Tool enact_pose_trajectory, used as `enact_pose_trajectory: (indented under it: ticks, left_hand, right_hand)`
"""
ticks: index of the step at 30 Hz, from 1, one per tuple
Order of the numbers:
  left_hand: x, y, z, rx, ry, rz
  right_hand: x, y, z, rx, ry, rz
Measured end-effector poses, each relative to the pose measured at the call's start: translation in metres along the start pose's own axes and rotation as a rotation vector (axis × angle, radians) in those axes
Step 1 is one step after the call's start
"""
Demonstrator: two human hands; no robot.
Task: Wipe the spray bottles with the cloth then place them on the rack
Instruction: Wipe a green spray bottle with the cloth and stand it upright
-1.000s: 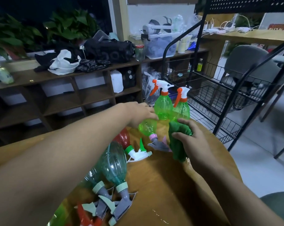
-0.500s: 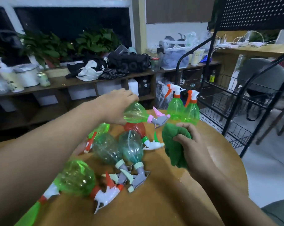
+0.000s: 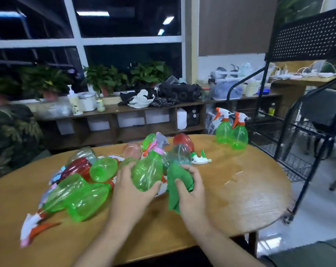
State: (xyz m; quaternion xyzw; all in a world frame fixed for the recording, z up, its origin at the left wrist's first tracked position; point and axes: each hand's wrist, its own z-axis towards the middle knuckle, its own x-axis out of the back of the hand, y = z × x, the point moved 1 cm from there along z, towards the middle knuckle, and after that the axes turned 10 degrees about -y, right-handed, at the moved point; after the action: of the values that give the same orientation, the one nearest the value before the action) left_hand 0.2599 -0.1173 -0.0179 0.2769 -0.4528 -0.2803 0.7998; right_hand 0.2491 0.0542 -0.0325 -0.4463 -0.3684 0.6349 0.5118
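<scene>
Carefully, we are gripping the green bottle (image 3: 147, 174) in our left hand (image 3: 130, 191), turning it against the cloth (image 3: 179, 182) bunched in our right hand (image 3: 190, 191).

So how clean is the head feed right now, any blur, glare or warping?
Head view: dim indoor light, dark window; the held bottle and cloth read fairly sharp, the trigger at lower left is motion-smeared; glare patch on the table at right; wide-angle bending of the rack.

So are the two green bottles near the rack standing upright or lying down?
Upright. Both green bottles stand on their bases at the table edge, orange-white triggers on top.
</scene>
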Motion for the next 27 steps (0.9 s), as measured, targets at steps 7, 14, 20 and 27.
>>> enact_pose_trajectory:
  ticks: [7, 14, 20, 27]
  left_hand:
    - [-0.015, -0.013, -0.036, 0.010, -0.054, -0.155]
    - [0.000, -0.029, -0.040, -0.063, -0.397, -0.225]
    - [0.000, -0.028, -0.039, -0.101, -0.357, -0.299]
    - [0.009, -0.028, -0.041, -0.175, -0.426, -0.220]
  right_hand:
    - [-0.002, 0.013, 0.002, -0.057, -0.091, 0.034]
    - [0.012, 0.023, 0.013, -0.127, -0.022, 0.100]
    - [0.008, 0.025, 0.013, -0.120, -0.173, 0.142]
    - [0.008, 0.023, 0.010, -0.011, -0.271, 0.107]
